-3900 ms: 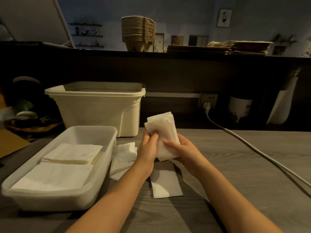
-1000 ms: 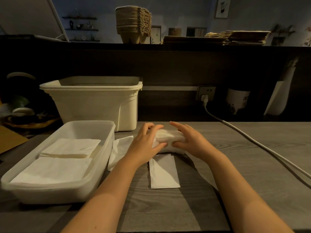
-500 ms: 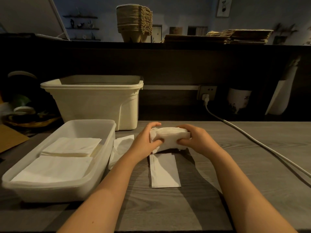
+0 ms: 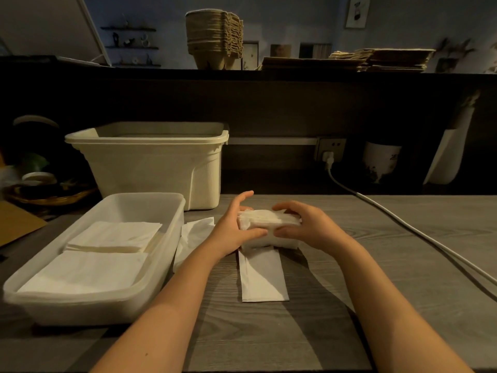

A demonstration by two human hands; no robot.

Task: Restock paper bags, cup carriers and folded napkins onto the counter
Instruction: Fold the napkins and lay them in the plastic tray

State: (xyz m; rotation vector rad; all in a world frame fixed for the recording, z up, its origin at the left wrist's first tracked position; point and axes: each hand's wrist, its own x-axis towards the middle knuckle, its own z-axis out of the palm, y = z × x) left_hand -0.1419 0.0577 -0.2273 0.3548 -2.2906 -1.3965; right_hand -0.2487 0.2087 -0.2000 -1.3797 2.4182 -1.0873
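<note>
Nearest me sat the clear tub [image 4: 172, 211] on my left, and it was well loaded: a near stack [image 4: 83, 270] of white napkins lying flat in its front half, a far stack [image 4: 115, 235] right behind it, the two just touching. Dead ahead on the grey table [image 4: 376, 251] a flat napkin [image 4: 262, 275] lay lengthwise, pointing away from me, its far end running under my hands. Between it and the tub wall, a loose napkin [image 4: 193, 235] lay rumpled. And there was the action: the napkin bundle [image 4: 269, 220], a thick folded wad, was up off the table just above that flat one. My right hand [image 4: 304, 224] had it pinched, fingers curled over the top, thumb under the front edge. My left hand [image 4: 234, 227] was pressed to its left end, thumb along the front, fingers lifted and loosely spread behind it, gripping nothing. Further back stood the tall cream bin [image 4: 161, 168], just behind the tub; what was inside it I couldn't tell from there. A white cable [image 4: 403, 224] ran from the socket [image 4: 330, 149] across the table to my right. Up top, the dark counter [image 4: 161, 72] carried a nested stack of cup carriers [image 4: 212, 39] and, to their right, flat piles of paper bags [image 4: 376, 60].
</note>
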